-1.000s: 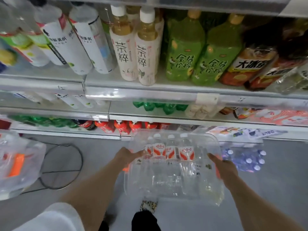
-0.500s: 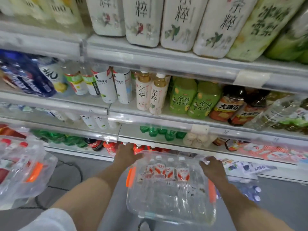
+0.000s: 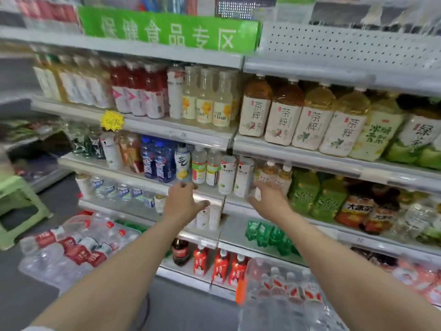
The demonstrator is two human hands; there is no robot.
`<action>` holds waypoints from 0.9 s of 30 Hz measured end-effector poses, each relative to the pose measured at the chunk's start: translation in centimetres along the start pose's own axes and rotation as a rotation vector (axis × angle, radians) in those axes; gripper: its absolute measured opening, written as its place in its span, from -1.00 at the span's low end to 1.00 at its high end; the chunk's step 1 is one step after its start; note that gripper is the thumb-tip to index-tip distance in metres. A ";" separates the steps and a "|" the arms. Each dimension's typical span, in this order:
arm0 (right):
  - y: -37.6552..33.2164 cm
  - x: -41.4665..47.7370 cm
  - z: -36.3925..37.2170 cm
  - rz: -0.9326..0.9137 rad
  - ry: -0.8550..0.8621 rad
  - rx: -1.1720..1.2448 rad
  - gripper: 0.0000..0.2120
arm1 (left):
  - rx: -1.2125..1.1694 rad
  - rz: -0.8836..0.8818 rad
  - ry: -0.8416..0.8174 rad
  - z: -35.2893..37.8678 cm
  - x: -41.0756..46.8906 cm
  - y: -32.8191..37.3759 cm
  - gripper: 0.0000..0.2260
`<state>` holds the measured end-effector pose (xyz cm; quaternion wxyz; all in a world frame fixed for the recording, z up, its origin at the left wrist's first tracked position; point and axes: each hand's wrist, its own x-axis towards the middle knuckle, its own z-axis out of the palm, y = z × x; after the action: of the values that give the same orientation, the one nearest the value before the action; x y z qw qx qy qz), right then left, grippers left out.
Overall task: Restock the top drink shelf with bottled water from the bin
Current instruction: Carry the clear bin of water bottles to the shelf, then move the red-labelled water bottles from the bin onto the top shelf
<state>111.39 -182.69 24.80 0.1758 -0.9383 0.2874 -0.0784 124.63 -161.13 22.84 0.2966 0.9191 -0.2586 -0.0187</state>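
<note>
Released, the bin [image 3: 260,280] sits low at right; left grip [image 3: 183,201] and right grip [image 3: 267,199] rise toward the shelves [image 3: 167,131], wide and empty, probably freed to clear a spot.

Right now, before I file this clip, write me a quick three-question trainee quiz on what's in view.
1. True or false: the left hand grips a drink.
2. The clear bin of water bottles is: A on the top shelf; B down low, near floor level; C on a stool.
3. Fill in: the sign above the shelves is ___ in colour.
Key: 1 false; 2 B; 3 green.
</note>
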 end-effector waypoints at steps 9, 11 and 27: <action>-18.3 -4.5 4.0 -0.259 -0.001 -0.034 -0.46 | 0.052 -0.074 0.164 -12.7 -6.7 -13.2 -0.49; -21.4 -5.1 5.4 -0.305 -0.014 -0.038 -0.45 | 0.058 -0.102 0.180 -14.8 -7.9 -16.1 -0.50; -35.6 6.3 21.5 -0.329 -0.227 -0.020 -0.47 | 0.068 -0.349 0.137 -16.3 0.7 -34.9 -0.53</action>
<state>140.09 -152.60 18.57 0.1823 -0.9772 0.1092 0.0031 144.51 -128.64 16.97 0.2746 0.9586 -0.0751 0.0013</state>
